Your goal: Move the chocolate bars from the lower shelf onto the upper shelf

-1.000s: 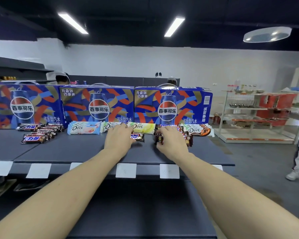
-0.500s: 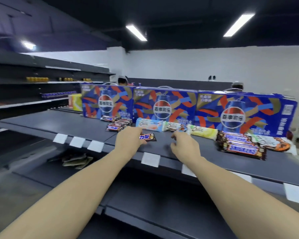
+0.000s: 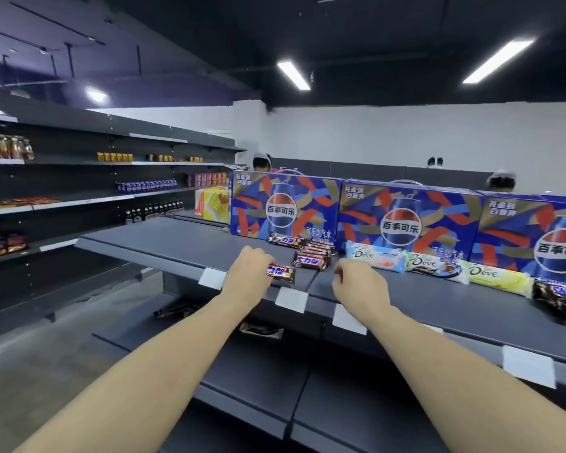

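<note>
The Snickers bar (image 3: 281,274) in the left hand (image 3: 249,273) is a short brown packet with blue and white lettering on a glossy wrapper, and it lies flat on the upper shelf (image 3: 183,243), close to the front lip. The left grip is clamped on its near end, fingers curled over the wrapper, with the far end sticking out past the knuckles. The likeliest trouble is a slide: the wrapper looks slick and the bar sits just behind the shelf edge, so a careless release or a nudge backward from the wrist could tip it off toward the lower shelf (image 3: 252,380) beneath. Just beyond the grip and a little to its right stands the small stack of Snickers bars (image 3: 311,256); pushing the held bar in too hard could knock that stack askew against the Pepsi boxes (image 3: 283,204) behind it. To the right of the grip, the right hand (image 3: 360,282) hovers over the shelf with its fingers loosely curled and nothing in them, near the row of Dove bars (image 3: 376,260), which a stray sweep of it could shift. Farther right, at the picture's edge, lies another pile of Snickers (image 3: 559,299). White price tags (image 3: 291,299) hang along the lip below both hands.
</note>
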### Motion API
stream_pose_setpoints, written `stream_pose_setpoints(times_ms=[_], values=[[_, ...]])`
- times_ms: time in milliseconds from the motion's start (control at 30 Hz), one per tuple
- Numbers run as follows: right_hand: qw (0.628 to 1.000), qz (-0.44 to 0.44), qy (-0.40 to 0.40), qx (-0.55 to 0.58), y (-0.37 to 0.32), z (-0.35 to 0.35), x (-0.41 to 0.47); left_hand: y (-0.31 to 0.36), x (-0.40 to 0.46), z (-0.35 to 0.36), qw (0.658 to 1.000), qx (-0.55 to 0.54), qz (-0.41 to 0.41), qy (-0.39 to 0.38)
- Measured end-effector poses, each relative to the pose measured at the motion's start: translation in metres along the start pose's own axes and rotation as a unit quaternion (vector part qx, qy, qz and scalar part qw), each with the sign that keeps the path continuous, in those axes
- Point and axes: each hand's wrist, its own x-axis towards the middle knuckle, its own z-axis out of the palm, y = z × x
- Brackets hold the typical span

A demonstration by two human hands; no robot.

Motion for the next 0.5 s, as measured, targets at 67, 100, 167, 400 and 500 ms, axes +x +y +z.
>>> stream_pose_setpoints(times_ms=[67,100,167,400,500], values=[[1.0,0.003,0.002,-0.013,-0.017,0.009,0.005,-0.02,0.006,0.004,1.0,-0.012,0.011,-0.002],[1.0,0.006,0.001,-0.02,-0.024,0.013,0.006,-0.026,0.009,0.006,1.0,-0.025,0.01,-0.004],[0.999,0.012,0.006,-0.029,-0.032,0.018,0.009,-0.034,0.013,0.011,0.999,-0.046,0.01,-0.008],[0.998,0.039,0.018,-0.05,-0.032,0.026,0.028,-0.042,0.034,0.028,0.996,-0.085,0.032,-0.008],[0.996,0.054,0.043,-0.05,-0.026,0.028,0.043,-0.038,0.047,0.032,0.995,-0.09,0.041,-0.005]])
